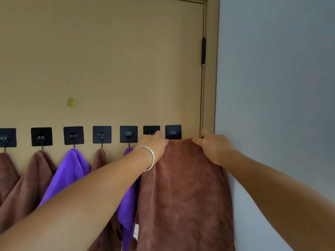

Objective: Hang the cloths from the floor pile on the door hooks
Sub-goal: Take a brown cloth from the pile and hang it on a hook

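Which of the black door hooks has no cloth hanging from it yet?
The rightmost hook, nearest the hinge; its black pad shows fully above the brown cloth both hands hold.

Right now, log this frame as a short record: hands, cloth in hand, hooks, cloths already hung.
left hand: grips brown cloth's top edge
right hand: grips same edge
brown cloth: spread wide just under the rightmost hook
hooks visible: seven black pads on the door
already hung: brown and purple cloths on hooks to the left

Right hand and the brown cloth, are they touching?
Touching. The head view shows the right hand gripping the brown cloth at its top edge.
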### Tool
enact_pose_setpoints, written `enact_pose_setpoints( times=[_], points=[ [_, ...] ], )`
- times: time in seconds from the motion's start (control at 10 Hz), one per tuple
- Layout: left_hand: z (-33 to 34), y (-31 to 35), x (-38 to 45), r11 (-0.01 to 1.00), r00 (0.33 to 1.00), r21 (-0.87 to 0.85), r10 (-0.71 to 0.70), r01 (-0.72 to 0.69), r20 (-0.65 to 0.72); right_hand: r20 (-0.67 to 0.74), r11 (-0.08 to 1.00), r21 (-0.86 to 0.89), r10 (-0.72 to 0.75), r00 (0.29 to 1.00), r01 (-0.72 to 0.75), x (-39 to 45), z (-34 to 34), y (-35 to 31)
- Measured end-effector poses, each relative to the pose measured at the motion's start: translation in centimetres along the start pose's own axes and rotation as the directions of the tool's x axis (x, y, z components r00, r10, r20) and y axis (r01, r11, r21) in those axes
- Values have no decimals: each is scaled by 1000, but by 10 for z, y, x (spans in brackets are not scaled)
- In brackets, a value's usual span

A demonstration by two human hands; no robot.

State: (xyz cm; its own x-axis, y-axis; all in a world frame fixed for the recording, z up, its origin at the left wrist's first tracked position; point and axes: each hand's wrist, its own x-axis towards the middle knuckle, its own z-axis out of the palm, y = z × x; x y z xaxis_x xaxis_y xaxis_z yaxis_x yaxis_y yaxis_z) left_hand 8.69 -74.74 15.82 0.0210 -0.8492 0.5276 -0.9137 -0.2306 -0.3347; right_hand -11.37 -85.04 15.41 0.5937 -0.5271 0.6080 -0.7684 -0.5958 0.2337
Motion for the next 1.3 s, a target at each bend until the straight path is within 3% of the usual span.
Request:
enact_pose_setpoints(
  times=[0.3, 0.4, 0.6, 0.7, 0.8, 0.9, 1.0, 1.1, 1.3],
  points=[
    [28, -5, 26, 984, 999, 178, -22, 13, 44, 31, 1000, -6, -6, 1000, 7, 39, 42, -12],
    [43, 5, 27, 970, 997, 242, 1, -21, 83, 54, 993, -82, -86, 995, 91, 29, 69, -20],
    [58, 40, 21, 970, 982, 222, 63, -102, 179, 112, 991, -44, -119, 987, 124, 8, 108, -35],
    [56, 45, 16, 998, 959, 4, 60, -64, 275, 98, 993, 2, -119, 988, 120, 1, 116, -39],
    [57, 44, 8, 993, 931, -84, 108, -84, 347, 46, 991, 0, -135, 990, 135, -2, 118, -35],
    [63, 48, 2, 988, 912, 14, 138, -156, 386, -41, 987, -52, -157, 987, 155, -7, 113, -32],
    [70, 52, -4, 947, 918, 116, 251, -298, 308, -139, 988, -76, -147, 979, 138, -12, 112, -34],
    [78, 54, -10, 927, 906, 123, 307, -354, 291, -29, 996, -3, -93, 995, 93, -12, 122, -37],
    [93, 57, -15, 916, 914, 259, 207, -306, 349, 109, 994, -41, -96, 989, 101, 1, 123, -37]
  ],
)
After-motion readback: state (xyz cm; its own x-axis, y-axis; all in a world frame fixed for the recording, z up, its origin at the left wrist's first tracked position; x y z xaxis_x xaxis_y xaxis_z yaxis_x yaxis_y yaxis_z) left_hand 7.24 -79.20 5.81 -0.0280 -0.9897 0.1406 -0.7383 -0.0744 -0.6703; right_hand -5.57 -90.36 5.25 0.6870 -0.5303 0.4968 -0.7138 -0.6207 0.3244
